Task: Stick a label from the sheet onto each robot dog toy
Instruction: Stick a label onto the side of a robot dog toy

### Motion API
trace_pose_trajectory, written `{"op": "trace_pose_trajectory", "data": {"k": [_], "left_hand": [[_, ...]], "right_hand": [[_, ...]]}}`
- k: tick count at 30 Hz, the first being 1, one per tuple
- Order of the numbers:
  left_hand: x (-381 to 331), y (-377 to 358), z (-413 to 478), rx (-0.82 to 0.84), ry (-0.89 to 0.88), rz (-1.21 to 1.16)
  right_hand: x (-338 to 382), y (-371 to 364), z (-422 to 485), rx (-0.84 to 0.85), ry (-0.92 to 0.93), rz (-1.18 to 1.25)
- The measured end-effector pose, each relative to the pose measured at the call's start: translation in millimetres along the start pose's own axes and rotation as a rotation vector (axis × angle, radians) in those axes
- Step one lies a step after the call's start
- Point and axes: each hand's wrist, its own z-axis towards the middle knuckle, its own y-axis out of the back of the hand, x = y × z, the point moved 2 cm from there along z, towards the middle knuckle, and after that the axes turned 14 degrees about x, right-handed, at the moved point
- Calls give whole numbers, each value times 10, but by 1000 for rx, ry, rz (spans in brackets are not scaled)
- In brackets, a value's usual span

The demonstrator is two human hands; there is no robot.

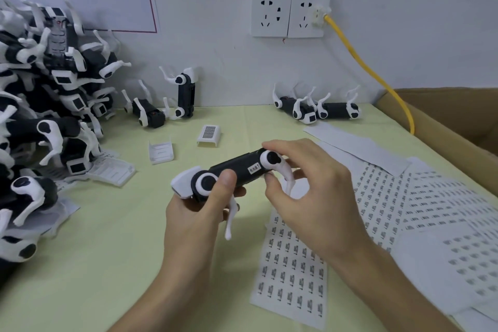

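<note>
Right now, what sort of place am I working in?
Probably a small toy assembly or packing bench: a heap of identical robot dog toys, label sheets spread over the table, and a cardboard box alongside.

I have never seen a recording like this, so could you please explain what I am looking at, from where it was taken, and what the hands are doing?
There is no machine here: a person works with bare hands, and the single picture comes from a camera worn on their head, looking forward and down.

The left hand and the right hand together hold one black-and-white robot dog toy above the table. A small white label already sits on its black body.

Under the hands lies a label sheet, with more sheets to the right. On the left is a large pile of toys. A few toys lie by the wall, near a cardboard box. Two small white plastic covers also lie on the table.
</note>
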Motion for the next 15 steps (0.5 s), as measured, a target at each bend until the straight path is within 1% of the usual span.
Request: {"op": "trace_pose_trajectory", "data": {"k": [6,11,15], "left_hand": [[-3,35,34,6,46,-64],[25,59,49,-14,143,-177],[79,51,53,-15,222,-187]], "right_hand": [[-1,-4,-2,-84,180,-154],[0,-147,-15,-53,213,-258],[-30,-175,-37,-68,246,-240]]}}
